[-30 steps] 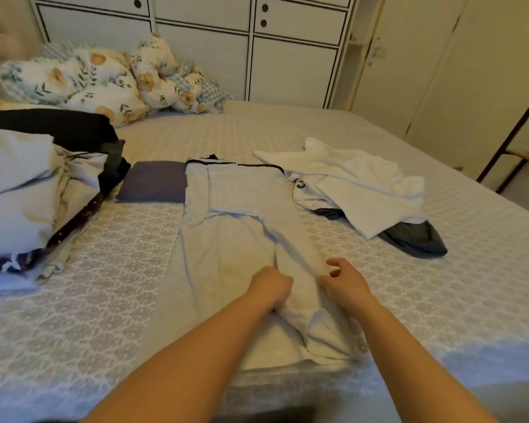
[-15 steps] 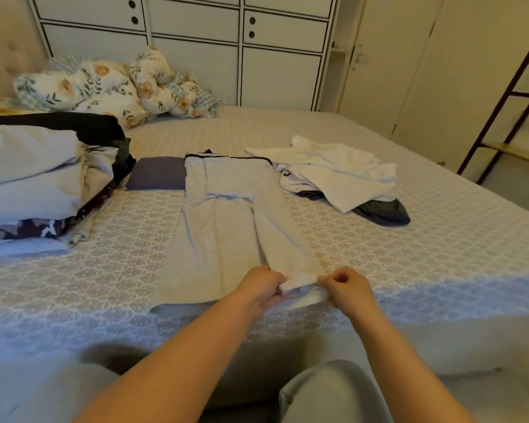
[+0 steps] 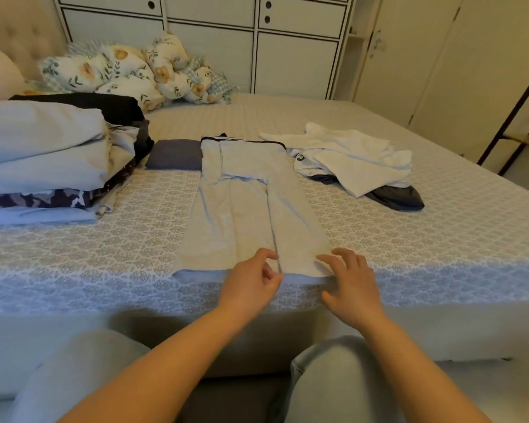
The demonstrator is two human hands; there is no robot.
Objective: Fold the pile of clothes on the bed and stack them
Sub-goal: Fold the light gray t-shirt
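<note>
Pale grey trousers (image 3: 251,206) lie flat along the bed (image 3: 440,239), legs together, with the dark-trimmed waistband at the far end and the hem at the near edge. My left hand (image 3: 251,280) hovers at the middle of the hem with loosely curled fingers, holding nothing. The spread fingers of my right hand (image 3: 350,283) touch the hem's right corner. A stack of folded clothes (image 3: 43,154) sits at the left. An unfolded heap of white and dark garments (image 3: 351,160) lies to the right of the trousers.
A small folded dark grey piece (image 3: 174,154) lies between the stack and the waistband. A floral duvet (image 3: 119,74) is bunched at the headboard, before white cupboards (image 3: 287,50). A dark metal rack (image 3: 526,117) stands at the right. My knees show below the bed edge.
Both hands gripped the trouser hem and drew it toward the near bed edge, straightening the legs. Now they have let go, and the view has backed away.
</note>
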